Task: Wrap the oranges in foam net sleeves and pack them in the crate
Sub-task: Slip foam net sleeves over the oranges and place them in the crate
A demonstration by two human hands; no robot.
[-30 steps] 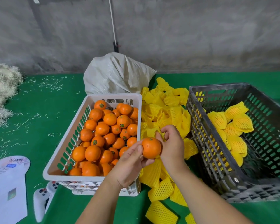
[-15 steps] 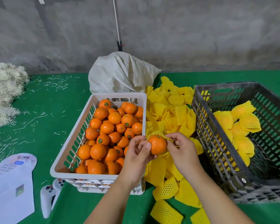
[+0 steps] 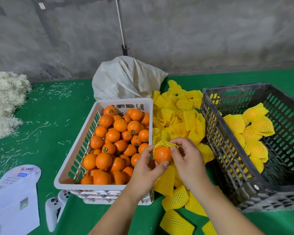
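Observation:
My left hand [image 3: 147, 168] grips an orange [image 3: 162, 154] from below and the left. A yellow foam net sleeve [image 3: 165, 143] is stretched over the orange's top, and my right hand [image 3: 187, 160] pinches the sleeve's right edge. To the left stands a white crate [image 3: 75, 167] with several bare oranges [image 3: 117, 141] in it. On the right a dark grey crate [image 3: 227, 158] holds several wrapped oranges [image 3: 249, 129]. A pile of empty yellow sleeves [image 3: 178, 116] lies between the two crates, under my hands.
A white woven sack [image 3: 126, 78] sits behind the white crate. Pale straw [image 3: 3, 102] is heaped at the far left on the green table [image 3: 49, 116]. Printed paper sheets [image 3: 14, 200] and a white game controller [image 3: 53, 211] lie at the front left.
The bare orange held between both hands has got a yellow sleeve pulled over its top. My right hand has shifted from touching the orange to pinching the sleeve.

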